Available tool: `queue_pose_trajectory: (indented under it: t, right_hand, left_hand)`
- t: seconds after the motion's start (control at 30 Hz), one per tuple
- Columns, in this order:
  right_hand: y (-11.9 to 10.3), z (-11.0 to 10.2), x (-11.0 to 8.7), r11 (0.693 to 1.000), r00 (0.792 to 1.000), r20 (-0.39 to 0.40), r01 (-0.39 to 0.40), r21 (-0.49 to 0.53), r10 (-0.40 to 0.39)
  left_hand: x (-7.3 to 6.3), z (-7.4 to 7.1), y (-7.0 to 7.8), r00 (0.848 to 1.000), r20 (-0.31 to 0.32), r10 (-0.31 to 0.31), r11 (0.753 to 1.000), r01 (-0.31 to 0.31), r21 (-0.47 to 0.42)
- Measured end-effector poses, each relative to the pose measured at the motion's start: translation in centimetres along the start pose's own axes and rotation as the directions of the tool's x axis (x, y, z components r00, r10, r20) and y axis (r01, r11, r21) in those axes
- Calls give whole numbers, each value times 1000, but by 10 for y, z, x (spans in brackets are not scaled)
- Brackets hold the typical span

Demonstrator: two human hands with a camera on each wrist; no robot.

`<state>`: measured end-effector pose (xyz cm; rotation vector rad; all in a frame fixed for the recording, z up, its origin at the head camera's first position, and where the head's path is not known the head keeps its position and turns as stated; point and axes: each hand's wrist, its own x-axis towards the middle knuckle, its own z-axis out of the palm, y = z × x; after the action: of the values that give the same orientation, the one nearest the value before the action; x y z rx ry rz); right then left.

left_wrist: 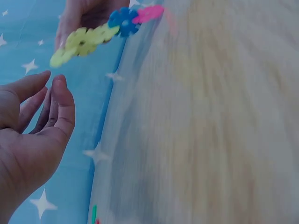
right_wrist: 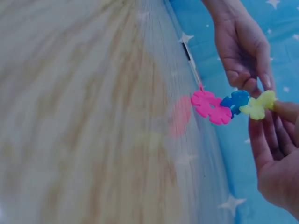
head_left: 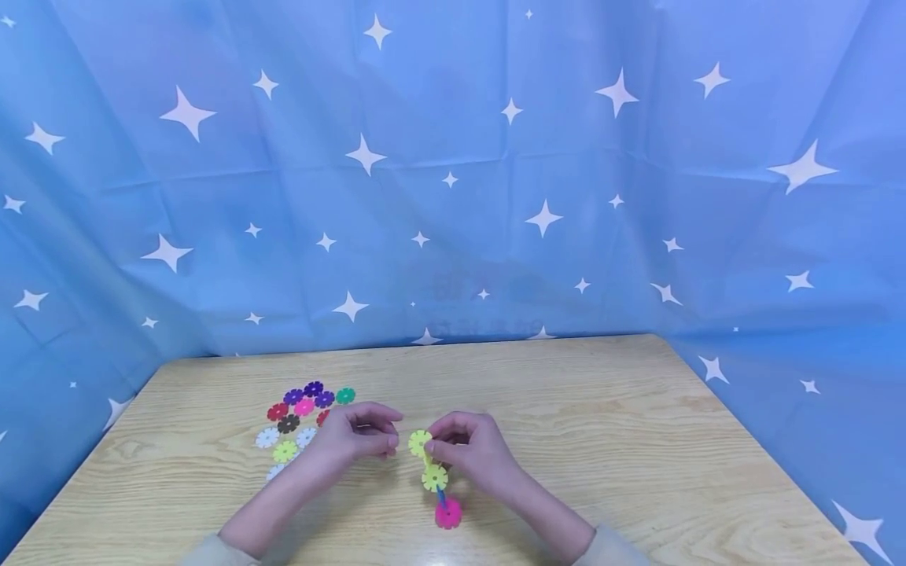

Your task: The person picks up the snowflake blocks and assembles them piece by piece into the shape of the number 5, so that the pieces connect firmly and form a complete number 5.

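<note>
My right hand point(head_left: 484, 454) pinches a chain of interlocking snowflake discs near its upper end, between thumb and fingers. Yellow discs point(head_left: 435, 478) make up the top of the chain. Below them come a blue disc point(left_wrist: 124, 22), seen edge-on from the head, and a pink disc point(head_left: 448, 513) at the lower end. The chain hangs over the table, tilted. Just left of its top yellow disc, my left hand point(head_left: 359, 436) has its fingers gently bent and holds nothing. In the left wrist view a gap shows between its fingertips and the chain.
Loose snowflake discs lie at the left of the wooden table point(head_left: 566, 393), among them a green disc point(head_left: 345, 395), a black disc point(head_left: 289, 424) and a white disc point(head_left: 267, 437). My left forearm partly covers them. A blue star-patterned curtain point(head_left: 453, 204) hangs behind.
</note>
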<state>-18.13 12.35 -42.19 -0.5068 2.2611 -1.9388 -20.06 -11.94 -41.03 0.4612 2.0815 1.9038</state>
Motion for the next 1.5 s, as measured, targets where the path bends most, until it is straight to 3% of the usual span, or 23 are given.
queue_pose_trajectory:
  t: [0.2,0.4,0.53,0.7,0.93,1.23,1.5]
  right_hand:
    - [0,-2,-1,1000,1000,-15,-12,-1,12]
    - [0,-3,0,1000,1000,-24,-9,21,9]
    - [0,-4,0,999,999,-44,-20,27,21]
    - [0,-5,1,999,997,-72,-30,40,33]
    - [3,-5,3,995,993,-97,-57,77,64]
    - [1,-4,4,994,992,-104,-66,91,76]
    - [1,-6,5,992,988,-130,-74,104,88]
  left_hand:
    - [-7,-29,-1,998,-60,32,998,-28,59]
    - [-13,-61,-4,995,-95,7,984,10,176]
    - [-20,-78,-8,998,-52,-19,973,31,227]
    - [-32,-95,-14,997,66,-48,955,27,294]
    - [-45,-104,-17,982,152,-111,926,47,374]
    - [-49,-107,-24,973,218,-72,929,-14,371]
    - [-46,-104,-24,972,226,-58,894,-50,446]
